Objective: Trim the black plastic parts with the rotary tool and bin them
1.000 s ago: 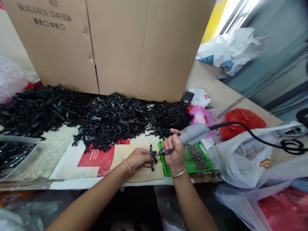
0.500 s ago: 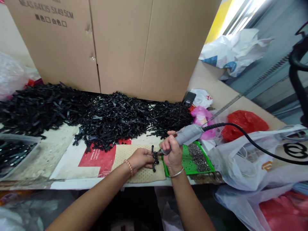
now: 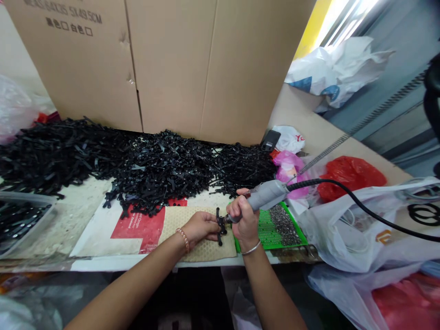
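Observation:
My left hand (image 3: 202,227) pinches a small black plastic part (image 3: 220,238) with arms, above a honeycomb-patterned tan mat (image 3: 199,252). Wrapped around a grey electric screwdriver (image 3: 266,196), my right hand (image 3: 245,220) holds it tilted, its tip at the black part. Whether a screw sits under the tip is too small to tell. Just right of my right hand lies a green tray (image 3: 266,229) with many small metal screws (image 3: 284,224) heaped on its right side.
Heaps of black plastic parts (image 3: 168,169) lie along the back, before a large cardboard box (image 3: 172,68). A clear bin (image 3: 34,229) of black parts stands at left. The screwdriver's black cable (image 3: 343,185) and a coiled spring (image 3: 343,137) run right, past plastic bags (image 3: 350,176).
The view has shifted very slightly. My hands, the black part and the screwdriver keep nearly the same places, with the tool's tip still at the part.

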`<state>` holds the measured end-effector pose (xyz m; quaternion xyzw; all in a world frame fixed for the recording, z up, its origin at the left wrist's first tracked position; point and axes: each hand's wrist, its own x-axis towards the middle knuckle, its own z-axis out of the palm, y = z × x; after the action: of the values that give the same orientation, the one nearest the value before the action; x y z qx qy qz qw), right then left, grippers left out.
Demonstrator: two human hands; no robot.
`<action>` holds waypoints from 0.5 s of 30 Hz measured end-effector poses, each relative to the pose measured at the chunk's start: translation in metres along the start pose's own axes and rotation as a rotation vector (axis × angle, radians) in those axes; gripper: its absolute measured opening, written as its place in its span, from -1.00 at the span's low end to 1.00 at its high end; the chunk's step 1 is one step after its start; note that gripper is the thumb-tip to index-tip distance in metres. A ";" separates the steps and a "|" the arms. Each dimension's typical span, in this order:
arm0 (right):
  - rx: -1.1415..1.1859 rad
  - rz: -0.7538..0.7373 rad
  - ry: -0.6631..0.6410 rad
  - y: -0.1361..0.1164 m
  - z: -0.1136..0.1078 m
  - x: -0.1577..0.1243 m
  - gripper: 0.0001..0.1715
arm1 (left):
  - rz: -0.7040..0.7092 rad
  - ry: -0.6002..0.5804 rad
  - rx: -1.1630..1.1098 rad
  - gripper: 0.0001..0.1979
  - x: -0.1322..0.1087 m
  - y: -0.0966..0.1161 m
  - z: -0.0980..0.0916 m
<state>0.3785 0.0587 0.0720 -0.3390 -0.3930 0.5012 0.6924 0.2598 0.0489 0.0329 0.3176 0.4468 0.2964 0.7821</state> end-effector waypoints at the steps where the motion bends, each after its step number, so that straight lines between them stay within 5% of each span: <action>1: -0.002 -0.005 -0.011 0.001 0.000 0.000 -0.74 | 0.002 0.001 0.003 -0.79 0.000 0.000 0.000; 15: -0.113 0.114 -0.229 0.005 -0.004 0.004 -0.71 | -0.026 0.060 -0.006 -0.92 0.000 0.005 0.006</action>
<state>0.3807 0.0637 0.0667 -0.3401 -0.4771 0.5522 0.5932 0.2641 0.0506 0.0395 0.3004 0.4730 0.2971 0.7731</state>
